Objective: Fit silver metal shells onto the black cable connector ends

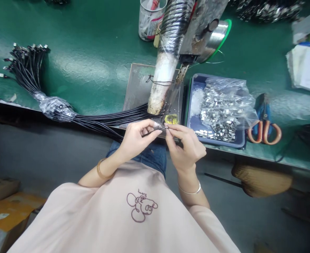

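The left hand (pixel 137 136) pinches a thin black round cable (pixel 151 131) left of the rectangular blue plastic tray (pixel 241 137). The right hand (pixel 184 144), nearer the tray, pinches a small silvery metal piece (pixel 166 127) at the cable's tip; whether the two touch cannot be told.

Piece (pixel 166 127) between your fingers (pixel 153 135): too small to tell. Your black cables (pixel 99 118) partly hidden behind white tube (pixel 165 68). Tube and cup (pixel 145 26) cut off by top edge, papers (pixel 309 66) by right, orange box (pixel 15 209) by left. Yellow label (pixel 171 118): markings unreadable.
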`<state>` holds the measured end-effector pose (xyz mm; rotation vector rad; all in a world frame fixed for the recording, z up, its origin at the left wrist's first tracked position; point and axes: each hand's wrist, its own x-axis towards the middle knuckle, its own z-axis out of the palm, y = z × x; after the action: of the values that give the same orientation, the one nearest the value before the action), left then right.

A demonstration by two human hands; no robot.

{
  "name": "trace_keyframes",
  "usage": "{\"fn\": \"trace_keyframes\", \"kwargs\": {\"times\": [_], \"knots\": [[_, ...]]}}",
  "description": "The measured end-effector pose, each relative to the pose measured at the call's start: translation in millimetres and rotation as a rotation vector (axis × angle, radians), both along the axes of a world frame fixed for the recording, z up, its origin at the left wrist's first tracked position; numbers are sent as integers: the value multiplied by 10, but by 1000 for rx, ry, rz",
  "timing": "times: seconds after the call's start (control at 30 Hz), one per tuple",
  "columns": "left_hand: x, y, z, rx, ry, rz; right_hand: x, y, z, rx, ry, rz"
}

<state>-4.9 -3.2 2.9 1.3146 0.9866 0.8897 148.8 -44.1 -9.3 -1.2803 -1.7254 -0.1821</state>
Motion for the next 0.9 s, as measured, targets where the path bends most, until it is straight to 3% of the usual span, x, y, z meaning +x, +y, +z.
{"fn": "trace_keyframes", "kwargs": {"times": [0.13, 0.23, 0.33, 0.47, 0.63, 0.7, 0.77, 0.83, 0.9], "knots": [[-90, -22, 59, -150, -106, -201, 48, -68, -22, -225, 161, 38], [-140, -15, 67, -205, -153, -233, 85, -156, -28, -123, 337, -32], [-158, -14, 42, -206, -181, -245, 95, -186, 22, -28, 166, -50], [-163, -30, -2, -147, -167, -282, 51, -129, 130, -160, -146, 99], [-202, -77, -65, -40, -80, -357, 114, -162, 275, -383, -82, 230], [-215, -101, -84, 33, -42, -438, 237, -179, 323, -438, -4, 144], [-212, -125, -87, 124, 1, -536, 416, -138, 328, -409, 50, -59], [-191, -145, -64, 233, 67, -606, 624, -27, 273, -382, 8, -219], [-161, -153, -20, 333, 139, -643, 823, 129, 174, -403, -64, -273]]}}
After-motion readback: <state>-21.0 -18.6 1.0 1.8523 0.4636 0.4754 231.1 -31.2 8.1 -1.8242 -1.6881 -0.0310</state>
